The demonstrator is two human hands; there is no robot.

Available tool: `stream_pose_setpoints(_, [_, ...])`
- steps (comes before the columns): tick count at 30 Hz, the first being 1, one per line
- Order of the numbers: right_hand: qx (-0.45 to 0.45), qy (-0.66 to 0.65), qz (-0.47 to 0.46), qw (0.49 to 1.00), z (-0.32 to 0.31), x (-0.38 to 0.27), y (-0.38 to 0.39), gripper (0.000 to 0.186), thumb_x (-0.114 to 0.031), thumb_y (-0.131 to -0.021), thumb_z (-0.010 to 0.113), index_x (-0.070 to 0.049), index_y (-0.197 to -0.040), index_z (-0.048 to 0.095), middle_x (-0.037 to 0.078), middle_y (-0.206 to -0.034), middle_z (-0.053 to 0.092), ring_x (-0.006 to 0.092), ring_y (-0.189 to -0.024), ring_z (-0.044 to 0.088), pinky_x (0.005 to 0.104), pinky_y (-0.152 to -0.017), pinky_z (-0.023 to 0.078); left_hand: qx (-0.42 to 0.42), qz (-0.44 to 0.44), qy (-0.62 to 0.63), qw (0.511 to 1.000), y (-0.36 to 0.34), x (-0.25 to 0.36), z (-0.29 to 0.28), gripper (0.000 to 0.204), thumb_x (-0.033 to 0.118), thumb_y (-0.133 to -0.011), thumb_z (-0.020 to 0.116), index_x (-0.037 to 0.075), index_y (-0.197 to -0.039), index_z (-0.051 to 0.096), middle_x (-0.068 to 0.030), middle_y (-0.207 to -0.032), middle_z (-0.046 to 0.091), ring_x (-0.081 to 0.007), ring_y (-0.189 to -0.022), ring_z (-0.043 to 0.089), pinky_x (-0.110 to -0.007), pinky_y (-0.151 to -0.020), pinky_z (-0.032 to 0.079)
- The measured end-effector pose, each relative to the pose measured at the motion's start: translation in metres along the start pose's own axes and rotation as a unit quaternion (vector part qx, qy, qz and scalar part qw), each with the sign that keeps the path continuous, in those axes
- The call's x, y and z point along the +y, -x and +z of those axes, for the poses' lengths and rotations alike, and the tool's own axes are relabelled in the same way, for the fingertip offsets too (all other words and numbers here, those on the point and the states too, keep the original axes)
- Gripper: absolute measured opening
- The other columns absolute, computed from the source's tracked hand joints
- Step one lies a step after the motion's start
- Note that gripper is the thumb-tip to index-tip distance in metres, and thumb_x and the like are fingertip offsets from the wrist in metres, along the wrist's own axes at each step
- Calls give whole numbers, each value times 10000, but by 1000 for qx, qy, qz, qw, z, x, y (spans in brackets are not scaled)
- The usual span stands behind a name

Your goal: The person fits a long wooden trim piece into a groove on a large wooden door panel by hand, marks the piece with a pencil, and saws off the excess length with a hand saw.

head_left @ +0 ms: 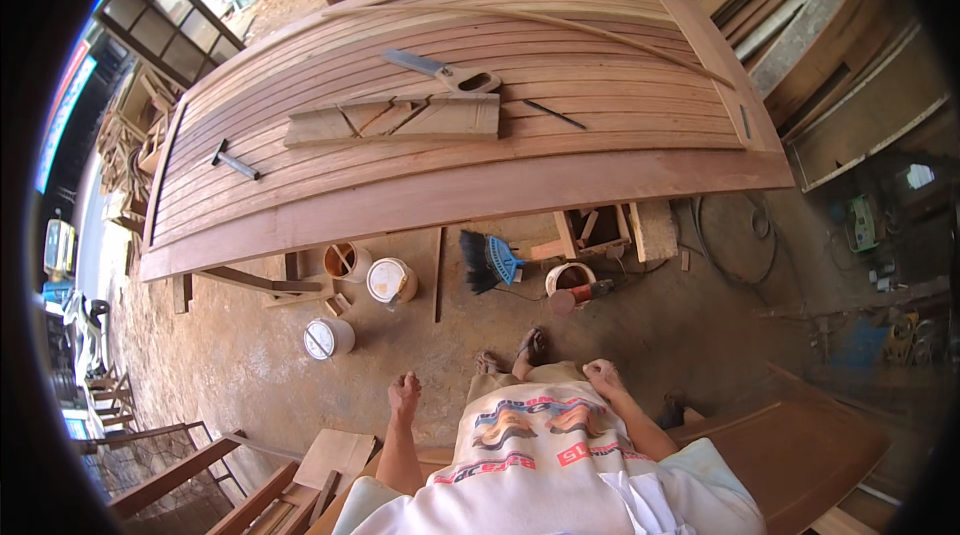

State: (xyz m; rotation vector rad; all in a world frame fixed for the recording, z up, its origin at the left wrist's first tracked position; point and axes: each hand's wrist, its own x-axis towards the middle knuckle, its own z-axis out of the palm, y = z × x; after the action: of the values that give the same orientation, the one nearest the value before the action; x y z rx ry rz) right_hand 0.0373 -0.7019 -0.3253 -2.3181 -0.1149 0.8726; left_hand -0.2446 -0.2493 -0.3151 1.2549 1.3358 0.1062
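Observation:
My left hand (404, 393) hangs beside my body with its fingers curled in, and nothing shows in it. My right hand (603, 377) is by my thigh, fingers loosely closed, with no object visible. Both are well short of the big slatted wooden door panel (480, 173), which lies flat in front of me. A handsaw (440, 70) rests behind a wooden mitre box (400, 121) on the panel. To the left lies a hammer (236, 161); to the right, a thin dark stick (555, 114). A long thin wood strip (560, 21) crosses the panel's far right part.
White buckets (330, 337) and a blue-and-black broom head (490, 261) are on the floor. A red power tool (580, 297) leans on another bucket (562, 277). Boards (800, 45) are stacked right; a cable (735, 255) lies coiled. Wooden pieces (290, 495) stand behind left.

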Motion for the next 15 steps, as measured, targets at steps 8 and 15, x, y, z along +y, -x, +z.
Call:
stream_pose_setpoints(8, [84,-36,15,996,-32,83,49,392,-385,-975,719,-8,-1078,751,129,-893,774,226,-787,755,394,-770,591,-57,-27,72,995,9,-1,41,216,255,-1086,647,50,-1020,629,-4,-839,618,-111,-690,583,-258,-586,462])
stream_pose_setpoints(15, [193,-75,77,975,-48,233,78,419,-381,-932,749,28,-1025,748,126,-811,754,222,-766,742,384,-756,589,-150,-95,-46,983,83,-63,158,329,321,-1062,654,-4,-1072,702,-60,-845,699,-150,-733,657,-320,-630,533])
